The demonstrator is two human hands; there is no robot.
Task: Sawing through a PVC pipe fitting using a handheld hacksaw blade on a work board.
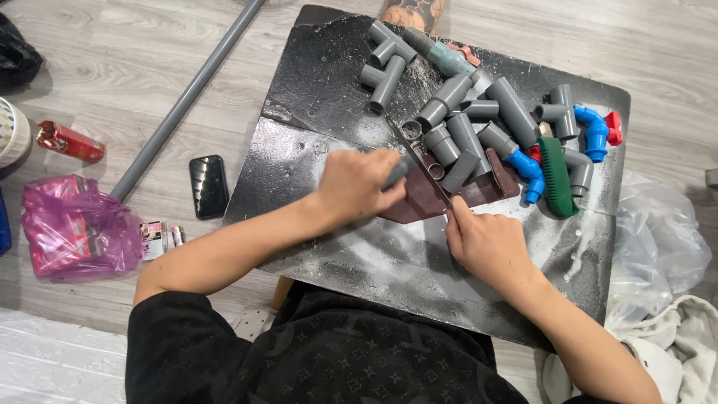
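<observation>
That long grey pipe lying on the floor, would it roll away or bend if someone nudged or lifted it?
The long grey pipe is round and lies free on smooth wood-look flooring, so a sideways nudge would probably roll it. It looks straight, like the rigid plastic fittings on the board, so likely stiff and fairly light. Lifted at one end, its length might make it swing awkwardly.

Home floor workspace: wood-look flooring (112, 67), phone (209, 185), plastic bags (75, 228).

Grey pipe fittings (449, 105) and blue elbows (594, 131) lie on a white-speckled black board (336, 75).
</observation>
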